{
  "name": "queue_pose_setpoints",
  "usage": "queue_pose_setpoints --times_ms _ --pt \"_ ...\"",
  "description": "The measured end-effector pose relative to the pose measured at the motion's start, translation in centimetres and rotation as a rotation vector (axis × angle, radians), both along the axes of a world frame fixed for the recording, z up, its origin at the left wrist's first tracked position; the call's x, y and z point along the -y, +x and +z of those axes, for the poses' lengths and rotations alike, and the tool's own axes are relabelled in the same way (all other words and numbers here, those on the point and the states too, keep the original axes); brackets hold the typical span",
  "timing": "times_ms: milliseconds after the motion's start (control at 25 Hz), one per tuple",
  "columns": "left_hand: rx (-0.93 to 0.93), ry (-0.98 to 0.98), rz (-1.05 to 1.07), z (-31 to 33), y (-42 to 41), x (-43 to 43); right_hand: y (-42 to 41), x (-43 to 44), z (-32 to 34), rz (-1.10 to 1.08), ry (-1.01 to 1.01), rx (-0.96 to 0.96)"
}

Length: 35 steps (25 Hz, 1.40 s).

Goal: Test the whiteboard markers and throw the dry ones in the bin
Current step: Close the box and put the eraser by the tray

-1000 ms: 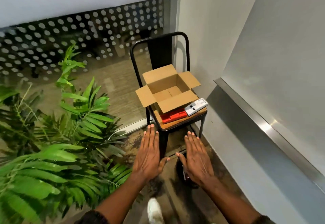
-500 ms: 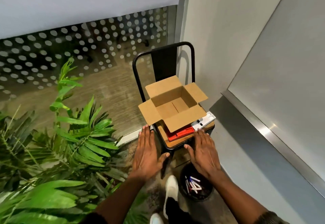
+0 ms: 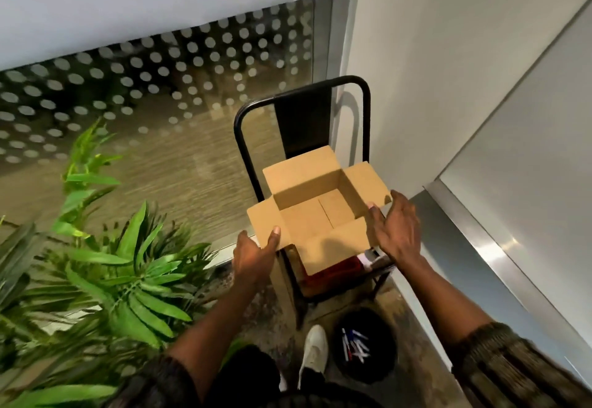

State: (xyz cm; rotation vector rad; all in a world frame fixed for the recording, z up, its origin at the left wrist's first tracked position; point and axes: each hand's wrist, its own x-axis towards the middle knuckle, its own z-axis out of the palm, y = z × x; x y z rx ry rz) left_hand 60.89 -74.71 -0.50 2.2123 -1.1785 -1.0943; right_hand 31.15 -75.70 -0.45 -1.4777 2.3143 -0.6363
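1. Down on the floor, the white whiteboard markers (image 3: 354, 345) with coloured caps lie heaped inside the round black bin (image 3: 381, 366), just beside a white shoe (image 3: 315, 348).
2. Above them, an open brown cardboard box (image 3: 307, 221) sits on a black metal chair (image 3: 304, 129).
3. The left hand (image 3: 253, 255) pinches the box's left flap, thumb on top.
4. The right hand (image 3: 397, 231) touches the right flap, fingers straight and together.
5. A green leafy plant (image 3: 134, 279) crowds the left.

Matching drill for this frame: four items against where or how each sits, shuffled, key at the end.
1 brown cardboard box
2 round black bin
3 green leafy plant
4 left hand

A on the floor, holds whiteboard markers
B left of the black metal chair
C open, on the chair seat
D grips the box

Pairs: 1-C, 2-A, 3-B, 4-D
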Motion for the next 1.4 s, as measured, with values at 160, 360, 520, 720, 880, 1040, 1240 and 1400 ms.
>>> queue_pose_setpoints --times_ms 160,360,520,720,880,1040,1240,1400 --pt "-0.232 0.03 0.195 -0.5 0.5 2.0 -1.5 3.6 -1.6 -0.149 0.079 0.257" --pt "-0.339 -0.055 0.268 0.1 0.1 2.6 -1.5 4.5 -2.4 -0.251 0.011 0.4" --pt "-0.199 -0.204 0.099 2.9 -2.6 1.9 -0.9 3.2 -0.9 -0.144 -0.149 0.298" --pt "0.132 -0.256 -0.49 1.1 -4.4 0.8 0.9 1.8 0.4 0.236 -0.036 -0.087" --pt "0.39 -0.159 -0.879 -0.4 -3.7 0.3 1.3 1.6 -1.3 0.583 -0.007 -0.35" --pt "0.48 -0.178 -0.985 -1.6 -2.2 0.5 2.2 1.7 -2.0 0.656 0.131 -0.523" --pt "0.561 -0.192 -1.062 -1.2 -2.1 0.6 2.9 1.7 -1.4 0.655 0.208 -0.591" --pt "0.448 -0.166 -0.922 -0.4 -2.7 2.3 3.4 1.2 -1.2 0.612 0.19 -0.514"
